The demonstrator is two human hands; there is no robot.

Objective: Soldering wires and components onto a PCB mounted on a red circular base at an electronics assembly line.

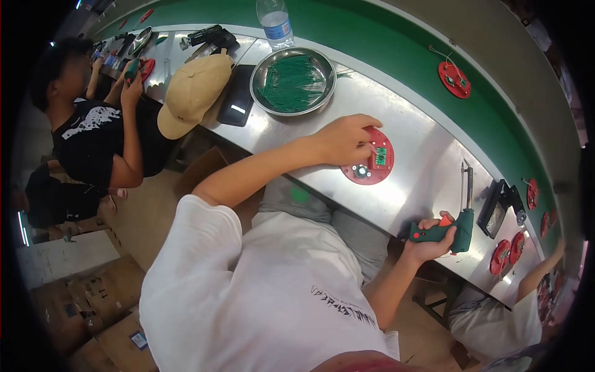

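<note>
My left hand (341, 140) rests over a round red disc (374, 176) lying on the metal workbench (403, 201). Its fingers are bent and drawn together beside a small green terminal part (381, 156) on the disc, close to some thin pale wires. What they pinch, if anything, is hidden. A small round dark-and-white part (360, 171) sits on the disc nearer to me. Off to the right, my right hand (436, 245) wraps the handle of a green soldering gun (465, 228) with a red trigger. Its long metal tip points away from me, apart from the disc.
A steel bowl (291, 113) of green wires (290, 77) stands beyond my left hand, by a water bottle (276, 26) and a dark phone-like slab (236, 99). More red discs (499, 256) and a black stand (494, 211) lie right. People work at both sides; one has a tan cap (195, 93) nearby.
</note>
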